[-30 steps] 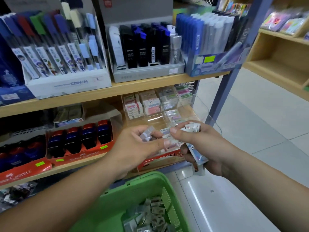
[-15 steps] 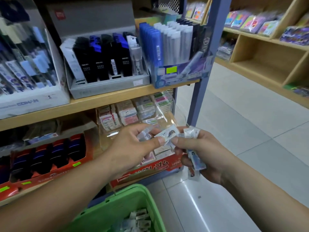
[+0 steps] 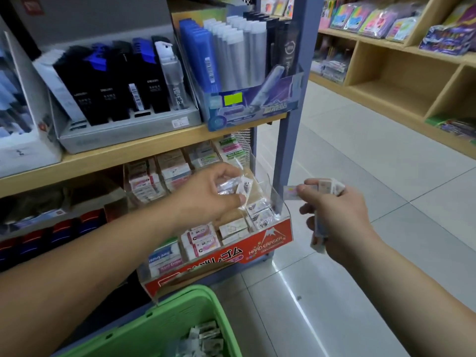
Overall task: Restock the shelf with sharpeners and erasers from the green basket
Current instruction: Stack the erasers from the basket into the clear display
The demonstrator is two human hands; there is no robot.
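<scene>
Curled left hand (image 3: 203,199) around wrapped eraser (image 3: 243,187)

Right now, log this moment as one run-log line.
left hand holds wrapped erasers over eraser display tray | right hand grips eraser stack | green basket below

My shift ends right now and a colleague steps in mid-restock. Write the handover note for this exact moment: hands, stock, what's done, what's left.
Left hand: pinches a few clear-wrapped erasers over the right-hand column of the eraser display.
Right hand: grips a stack of small packets, held right of the shelf post, apart from the display.
Green basket: low in front of the shelf, with loose packets inside.
Done: some matching erasers lie in that column.
Left: its rear shows bare bottom; place both handfuls, then probably the basket's packets.
</scene>
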